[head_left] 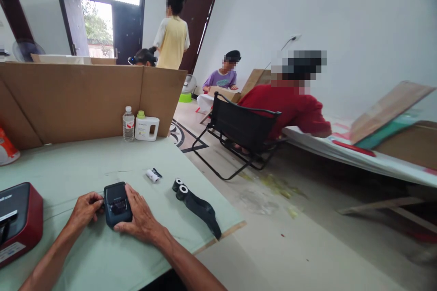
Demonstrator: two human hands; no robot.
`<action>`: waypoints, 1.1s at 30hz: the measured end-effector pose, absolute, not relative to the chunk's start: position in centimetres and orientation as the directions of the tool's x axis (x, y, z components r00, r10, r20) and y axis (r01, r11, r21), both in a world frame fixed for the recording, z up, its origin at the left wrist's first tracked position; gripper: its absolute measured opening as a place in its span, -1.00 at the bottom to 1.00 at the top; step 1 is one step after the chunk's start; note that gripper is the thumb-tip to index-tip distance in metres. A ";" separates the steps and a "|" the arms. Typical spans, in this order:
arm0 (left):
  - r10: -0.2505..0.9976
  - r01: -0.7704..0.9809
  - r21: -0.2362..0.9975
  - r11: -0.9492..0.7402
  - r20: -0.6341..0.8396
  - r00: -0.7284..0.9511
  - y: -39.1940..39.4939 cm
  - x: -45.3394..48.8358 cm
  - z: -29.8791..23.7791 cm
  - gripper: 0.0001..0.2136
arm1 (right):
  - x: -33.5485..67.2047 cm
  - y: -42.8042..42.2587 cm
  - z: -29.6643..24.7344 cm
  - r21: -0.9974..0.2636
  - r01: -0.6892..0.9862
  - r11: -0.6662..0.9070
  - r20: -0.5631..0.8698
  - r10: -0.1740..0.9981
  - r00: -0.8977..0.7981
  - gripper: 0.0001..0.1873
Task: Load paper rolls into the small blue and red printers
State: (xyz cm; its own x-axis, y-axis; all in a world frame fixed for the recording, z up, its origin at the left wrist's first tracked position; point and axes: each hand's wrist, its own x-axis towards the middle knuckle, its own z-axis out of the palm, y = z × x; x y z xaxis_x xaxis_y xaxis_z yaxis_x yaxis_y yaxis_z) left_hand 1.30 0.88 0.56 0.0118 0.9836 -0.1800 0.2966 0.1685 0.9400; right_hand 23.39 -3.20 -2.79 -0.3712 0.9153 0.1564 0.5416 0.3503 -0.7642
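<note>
Case point(34, 223), red and dark, sits at the left of the worktop point(85, 159). Next, the left hand point(84, 209) has its fingertips bunched at the left edge of a dark gadget point(118, 204); I can't tell if they pinch anything. The gadget is between both hands, and the right hand point(139, 216) is clamped on its right side. It seems best to keep that side steady and be gentle with the left fingertips. Then come a white roll point(152, 176) and a black tool point(198, 208) with two round ends.
</note>
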 end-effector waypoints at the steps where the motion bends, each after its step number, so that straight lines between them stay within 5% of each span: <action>1: 0.981 0.290 0.939 0.182 -0.195 0.018 0.9 1.3 0.6 -0.67 | 23.4 -3.2 -2.8 -0.764 0.541 0.352 0.160 0.916 -0.369 0.44; 33: 0.958 0.187 0.949 0.253 -0.273 0.090 1.0 0.9 0.6 -0.72 | 23.2 -3.6 -3.1 -0.750 0.553 0.363 0.179 0.916 -0.358 0.40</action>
